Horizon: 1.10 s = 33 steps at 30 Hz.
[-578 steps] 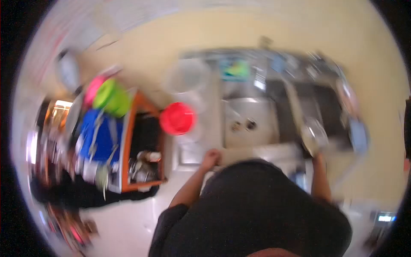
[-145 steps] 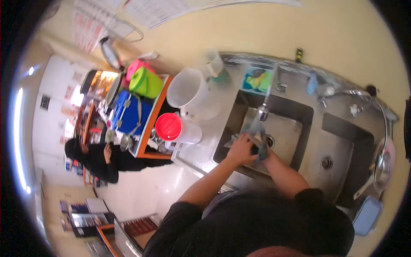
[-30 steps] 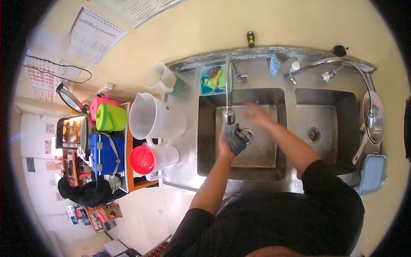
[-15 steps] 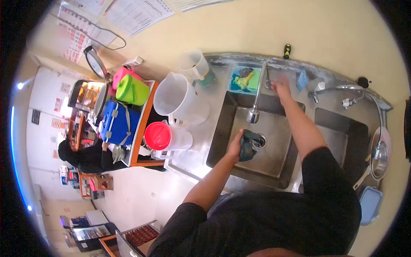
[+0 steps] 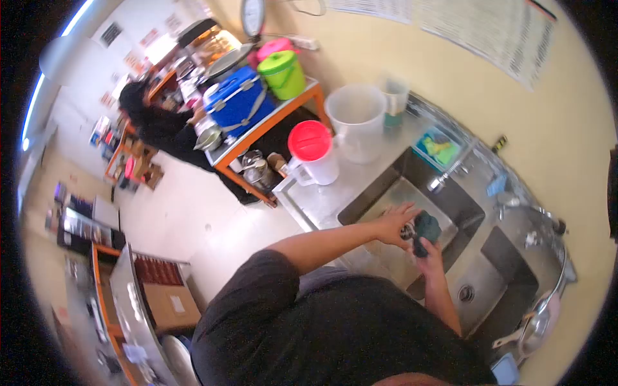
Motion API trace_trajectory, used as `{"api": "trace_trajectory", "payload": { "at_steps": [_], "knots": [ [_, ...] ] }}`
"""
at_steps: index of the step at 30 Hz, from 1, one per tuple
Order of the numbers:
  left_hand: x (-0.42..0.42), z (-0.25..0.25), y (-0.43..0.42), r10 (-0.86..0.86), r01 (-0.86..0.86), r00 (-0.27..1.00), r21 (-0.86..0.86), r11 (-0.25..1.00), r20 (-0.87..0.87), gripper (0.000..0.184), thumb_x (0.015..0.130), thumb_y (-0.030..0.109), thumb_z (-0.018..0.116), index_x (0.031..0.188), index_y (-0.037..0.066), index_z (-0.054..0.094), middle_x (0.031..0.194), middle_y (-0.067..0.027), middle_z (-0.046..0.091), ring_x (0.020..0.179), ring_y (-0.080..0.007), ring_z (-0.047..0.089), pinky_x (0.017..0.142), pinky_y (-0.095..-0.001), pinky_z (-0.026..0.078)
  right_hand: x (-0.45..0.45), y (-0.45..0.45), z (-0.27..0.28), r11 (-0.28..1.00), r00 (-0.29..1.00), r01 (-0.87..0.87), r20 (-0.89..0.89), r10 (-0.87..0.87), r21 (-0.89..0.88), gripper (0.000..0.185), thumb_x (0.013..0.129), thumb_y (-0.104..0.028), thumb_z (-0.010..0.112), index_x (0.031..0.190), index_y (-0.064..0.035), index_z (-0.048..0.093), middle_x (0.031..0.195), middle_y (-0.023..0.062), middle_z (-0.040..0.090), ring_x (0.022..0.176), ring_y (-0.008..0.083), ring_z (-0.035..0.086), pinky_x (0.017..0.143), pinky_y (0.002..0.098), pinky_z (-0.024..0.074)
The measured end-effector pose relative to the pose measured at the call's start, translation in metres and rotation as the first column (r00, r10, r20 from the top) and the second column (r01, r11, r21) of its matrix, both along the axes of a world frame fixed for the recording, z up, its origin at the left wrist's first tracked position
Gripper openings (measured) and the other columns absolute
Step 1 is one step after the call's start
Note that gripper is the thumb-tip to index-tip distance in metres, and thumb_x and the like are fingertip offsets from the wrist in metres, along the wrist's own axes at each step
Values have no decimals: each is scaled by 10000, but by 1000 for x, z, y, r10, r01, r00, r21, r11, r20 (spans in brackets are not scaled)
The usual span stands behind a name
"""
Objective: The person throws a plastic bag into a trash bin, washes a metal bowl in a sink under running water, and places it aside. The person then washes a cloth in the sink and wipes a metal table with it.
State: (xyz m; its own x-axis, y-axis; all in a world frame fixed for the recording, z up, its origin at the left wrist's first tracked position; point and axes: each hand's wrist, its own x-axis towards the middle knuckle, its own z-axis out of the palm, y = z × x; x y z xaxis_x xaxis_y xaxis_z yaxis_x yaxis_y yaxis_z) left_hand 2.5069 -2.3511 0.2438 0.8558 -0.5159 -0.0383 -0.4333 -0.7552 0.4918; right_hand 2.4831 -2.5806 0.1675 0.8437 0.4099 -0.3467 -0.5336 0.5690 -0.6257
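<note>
A dark grey-green cloth (image 5: 427,226), bunched up, is over the left sink basin (image 5: 454,199). My right hand (image 5: 429,258) has its fingers closed on the lower part of the cloth. Just left of the cloth is my left hand (image 5: 393,225), its fingers spread and the thumb close to the cloth's edge. Between the left fingers and the cloth part of the drain (image 5: 407,230) shows. The spray tap head (image 5: 436,184) hangs over the basin's back edge, beyond both hands.
Left of the basin stand a red-lidded jug (image 5: 311,141) and a large clear pitcher (image 5: 355,116). A sponge tray (image 5: 440,149) sits behind it. The right basin (image 5: 486,283) has a pan (image 5: 534,331) beside it. A person in black (image 5: 161,128) stands beyond the orange-edged table (image 5: 270,119).
The view has swung left. My right hand has come from the tap's base to the cloth and grips it. My left hand has let go and spread its fingers beside the cloth.
</note>
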Motion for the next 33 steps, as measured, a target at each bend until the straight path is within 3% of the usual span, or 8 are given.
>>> {"api": "trace_trajectory", "payload": {
  "at_steps": [3,6,9,11,15,17,19,33],
  "knots": [
    [-22,99,10,-446,348,864,365,864,233,991,785,442,764,1578,174,233,1628,-203,173,1472,-404,259,1155,-539,309,-5,-5,46,980,985,-169,-11,171,102,513,798,-159,787,1239,-61,544,1070,71,606,900,202,612,648,315,513],
    [-2,71,-2,-517,492,620,220,842,590,634,880,245,656,1449,120,407,1522,-224,364,1378,-385,430,1025,-504,465,-1,-3,88,899,898,-431,135,419,79,514,785,-178,804,1210,-52,544,995,63,593,826,190,585,583,278,485],
    [2,75,-14,-504,407,783,313,858,365,322,910,165,559,1226,108,531,1304,-165,589,1083,-350,654,797,-415,574,15,-8,102,800,807,-567,63,587,-196,624,734,-205,843,1258,-55,540,1052,55,606,902,195,599,663,310,518],
    [13,60,-27,-398,282,853,344,896,337,281,884,143,598,1150,60,567,1058,-146,683,978,-307,707,757,-423,581,11,21,128,697,831,-133,303,466,-705,709,716,-173,837,1341,-56,523,1156,56,620,1023,186,603,844,343,516],
    [21,99,-30,-231,156,967,464,872,108,247,860,132,646,1070,8,688,985,-213,730,867,-338,736,695,-468,586,27,35,143,465,549,285,541,637,-838,724,723,-221,816,1360,-30,532,1302,142,629,1209,251,592,1049,374,439],
    [33,87,-26,-286,226,952,389,893,104,199,831,104,675,1001,7,707,995,-203,729,954,-362,719,811,-475,577,19,34,165,4,603,413,278,748,-910,672,718,-230,793,1299,-33,519,1156,254,661,1082,409,639,899,482,526],
    [34,96,-37,-276,252,961,442,861,-10,290,734,57,707,1022,30,720,1060,-194,717,1023,-345,693,854,-434,567,36,20,127,-143,521,588,237,820,-796,518,756,-175,737,1208,-42,523,1058,217,684,964,426,657,763,516,539],
    [45,29,-40,-168,148,977,-154,977,-132,405,749,270,731,1037,-8,670,1040,-297,674,1004,-442,652,871,-480,521,14,-8,141,79,210,888,553,807,-453,367,798,-107,652,1150,-80,554,980,143,623,920,353,663,669,437,560]
  ]
}}
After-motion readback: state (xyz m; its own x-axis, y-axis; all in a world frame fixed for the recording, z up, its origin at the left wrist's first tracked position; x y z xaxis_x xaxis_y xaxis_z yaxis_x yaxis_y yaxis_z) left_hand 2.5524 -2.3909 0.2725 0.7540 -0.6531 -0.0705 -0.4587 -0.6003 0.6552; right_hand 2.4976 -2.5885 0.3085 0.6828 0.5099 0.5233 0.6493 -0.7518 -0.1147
